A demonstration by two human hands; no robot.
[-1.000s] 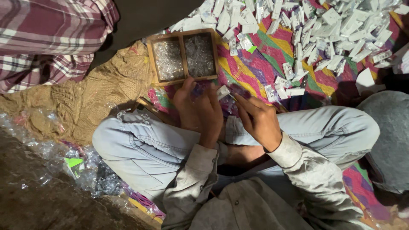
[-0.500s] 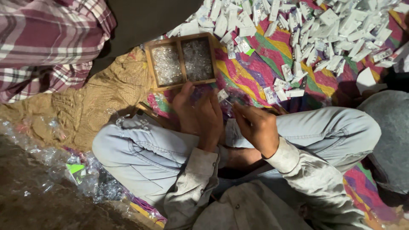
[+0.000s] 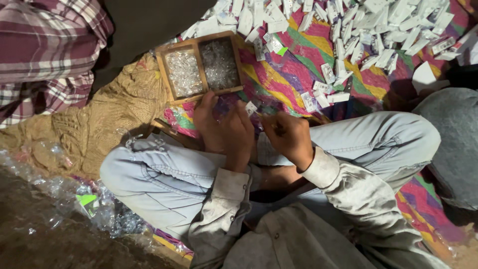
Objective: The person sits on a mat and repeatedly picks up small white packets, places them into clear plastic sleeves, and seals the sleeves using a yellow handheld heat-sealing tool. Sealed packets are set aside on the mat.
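Small white packet [image 3: 251,107] pinched by left hand [image 3: 224,130], right hand [image 3: 289,137] curled alongside, beside wooden tray [image 3: 200,39] edge.

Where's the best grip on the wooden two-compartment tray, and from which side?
Grip the wooden tray by its outer rim, probably on the far long edge, coming from above. Both compartments are full of small clear pieces, so it should stay level. The left hand sits at the near edge, crowding that side.
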